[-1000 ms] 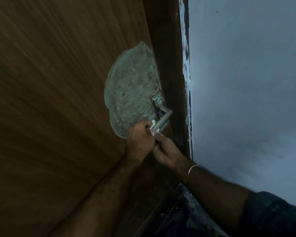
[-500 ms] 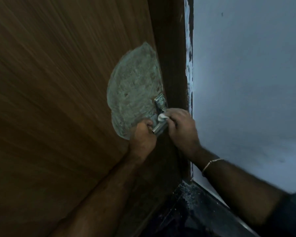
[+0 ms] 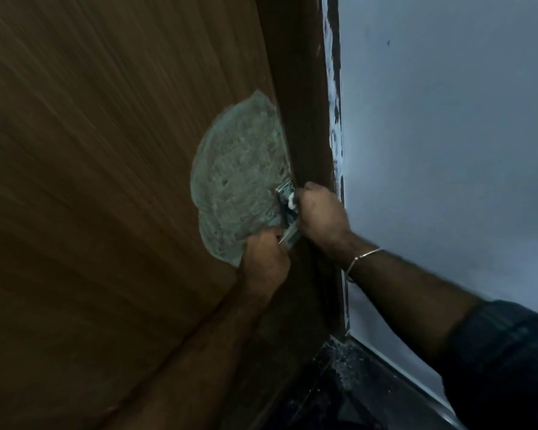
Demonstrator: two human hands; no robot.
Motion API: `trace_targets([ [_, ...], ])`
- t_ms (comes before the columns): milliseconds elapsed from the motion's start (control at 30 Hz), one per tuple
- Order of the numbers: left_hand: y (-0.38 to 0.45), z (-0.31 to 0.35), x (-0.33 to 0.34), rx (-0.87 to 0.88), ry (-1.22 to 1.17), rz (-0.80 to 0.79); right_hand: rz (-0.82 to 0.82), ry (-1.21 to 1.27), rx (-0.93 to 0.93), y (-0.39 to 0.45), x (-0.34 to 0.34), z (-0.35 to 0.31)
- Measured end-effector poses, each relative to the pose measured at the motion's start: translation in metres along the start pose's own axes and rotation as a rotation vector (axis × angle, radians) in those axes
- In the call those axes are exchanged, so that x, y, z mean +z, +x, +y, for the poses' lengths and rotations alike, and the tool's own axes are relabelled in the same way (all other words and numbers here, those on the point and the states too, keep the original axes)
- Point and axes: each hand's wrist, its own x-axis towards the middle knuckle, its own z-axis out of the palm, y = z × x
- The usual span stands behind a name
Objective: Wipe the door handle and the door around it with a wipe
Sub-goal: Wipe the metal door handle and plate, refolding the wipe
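Brown wood grain fills the left of my view: the door (image 3: pixel 106 181), seen at a steep slant, with a dark frame (image 3: pixel 305 119) running down its right edge and a pale blue-grey wall (image 3: pixel 448 150) beyond that. Ragged paint marks (image 3: pixel 334 97) trail down the seam where frame meets wall. No writing, label or brand shows anywhere I can read.

On the door sits a rounded grey-green scuffed patch (image 3: pixel 236 181), and at its lower right edge is the metal door handle (image 3: pixel 288 212). My left hand (image 3: pixel 266 262) is curled around the lever's lower end, gripping it from below. My right hand (image 3: pixel 319 212) is closed over a small white wipe (image 3: pixel 291 202), pinching it against the handle just under the mounting plate; only a sliver of the wipe shows, and the hand hides most of the lever. A thin bracelet (image 3: pixel 362 257) circles the right wrist, and a dark sleeve (image 3: pixel 503 352) covers that forearm. Below lies a dark floor (image 3: pixel 339 392), possibly speckled with dust, though it is too dim to be sure.
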Motion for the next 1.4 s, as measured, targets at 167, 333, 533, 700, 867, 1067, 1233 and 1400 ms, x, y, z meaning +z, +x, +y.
trace_targets([
  [167, -0.002, -0.002, -0.001, -0.016, 0.058, -0.052, 0.062, 0.151, 0.193, 0.007, 0.007, -0.003],
  [333, -0.001, 0.0, -0.009, 0.01, 0.049, -0.075, 0.215, 0.339, 0.406, 0.01, 0.013, -0.017],
  [533, 0.001, -0.004, -0.009, 0.048, 0.066, -0.054, 0.301, 0.528, 0.31, -0.01, 0.026, -0.028],
  [700, 0.002, -0.006, -0.007, 0.028, 0.056, -0.058, 0.396, 0.699, 0.464, 0.005, 0.022, -0.028],
  [867, 0.005, -0.006, -0.005, 0.015, 0.068, -0.064, 0.359, 0.685, 0.457, 0.002, 0.029, -0.026],
  [1067, 0.004, -0.006, -0.007, 0.015, 0.035, -0.051, 0.398, 0.69, 0.352, 0.005, 0.03, -0.029],
  [1233, 0.002, -0.006, -0.005, -0.025, 0.022, -0.047, 0.422, 0.673, 0.425, 0.004, 0.032, -0.025],
  [1400, 0.003, -0.006, -0.006, 0.005, 0.04, -0.059, 0.416, 0.682, 0.483, 0.005, 0.029, -0.023],
])
